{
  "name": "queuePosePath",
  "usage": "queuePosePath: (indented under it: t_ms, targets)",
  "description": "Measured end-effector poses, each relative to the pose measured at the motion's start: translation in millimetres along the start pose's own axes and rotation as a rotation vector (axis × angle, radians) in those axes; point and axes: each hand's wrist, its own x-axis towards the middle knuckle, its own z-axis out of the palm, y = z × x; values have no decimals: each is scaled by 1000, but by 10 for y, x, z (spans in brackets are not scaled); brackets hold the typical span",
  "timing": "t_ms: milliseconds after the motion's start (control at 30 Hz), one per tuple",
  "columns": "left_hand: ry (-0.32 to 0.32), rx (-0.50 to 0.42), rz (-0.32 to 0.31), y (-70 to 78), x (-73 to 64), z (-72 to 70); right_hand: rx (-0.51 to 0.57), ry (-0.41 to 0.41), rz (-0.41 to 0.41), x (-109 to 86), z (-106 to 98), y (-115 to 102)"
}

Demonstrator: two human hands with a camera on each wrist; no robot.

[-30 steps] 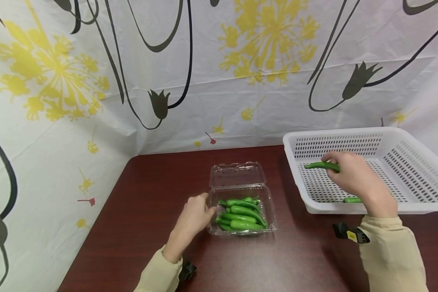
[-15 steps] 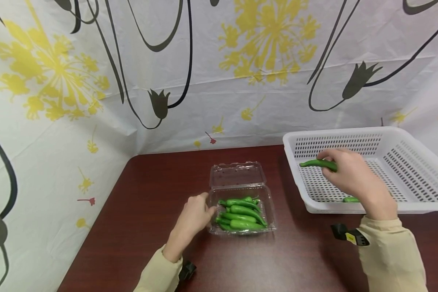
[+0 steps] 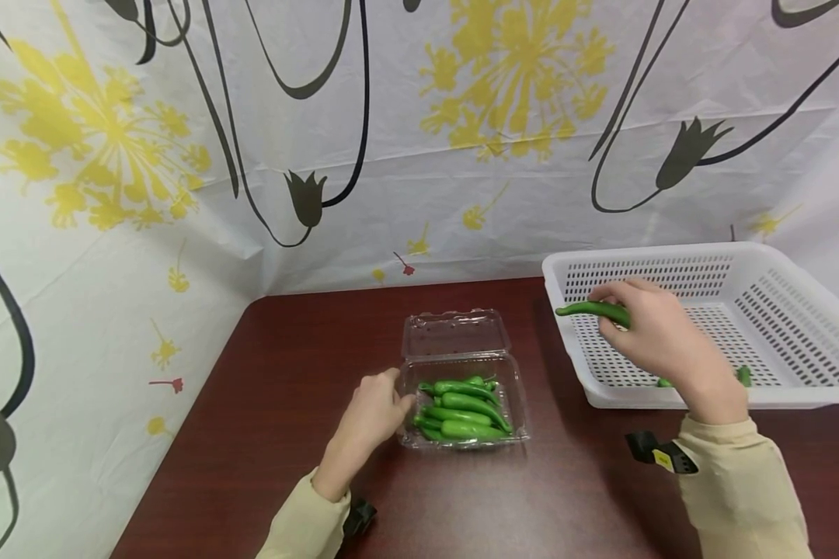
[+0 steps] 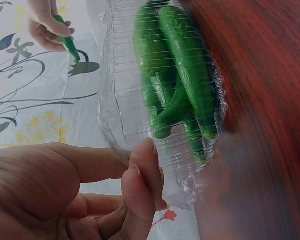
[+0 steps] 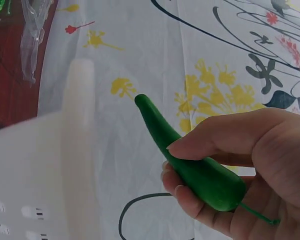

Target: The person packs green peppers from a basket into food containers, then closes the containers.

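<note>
My right hand (image 3: 660, 334) grips a green chili pepper (image 3: 597, 309) over the left part of a white perforated basket (image 3: 653, 250). Thumb and fingers pinch it around the middle in the right wrist view, its thin stem (image 5: 257, 212) toward the palm and its narrow tip pointing away. My left hand (image 3: 367, 411) pinches the left wall of a clear plastic clamshell box (image 3: 520, 404), whose lid (image 3: 454, 335) is folded back. Inside the box lie several green chili peppers (image 3: 464, 405), seen through the ribbed wall in the left wrist view.
Two bits of green pepper (image 3: 744, 376) show on the basket floor beside my right forearm, which hides part of it. Box and basket stand apart on the dark red-brown table (image 3: 301, 349). A flower-patterned white sheet (image 3: 391, 194) hangs behind and at the left.
My right hand has moved left and slightly up with the pepper, toward the basket's left rim. Another pepper in the basket has come into view behind the forearm. My left hand stays in place.
</note>
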Motion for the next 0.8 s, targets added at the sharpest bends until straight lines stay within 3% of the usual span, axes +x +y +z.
queuePosePath:
  t_ms: [233, 800]
  targets:
    - [3, 0, 7, -3, -2, -5, 19, 53, -64, 31, 79, -72]
    - [7, 0, 9, -7, -1, -4, 42, 69, -188, 47, 204, -257]
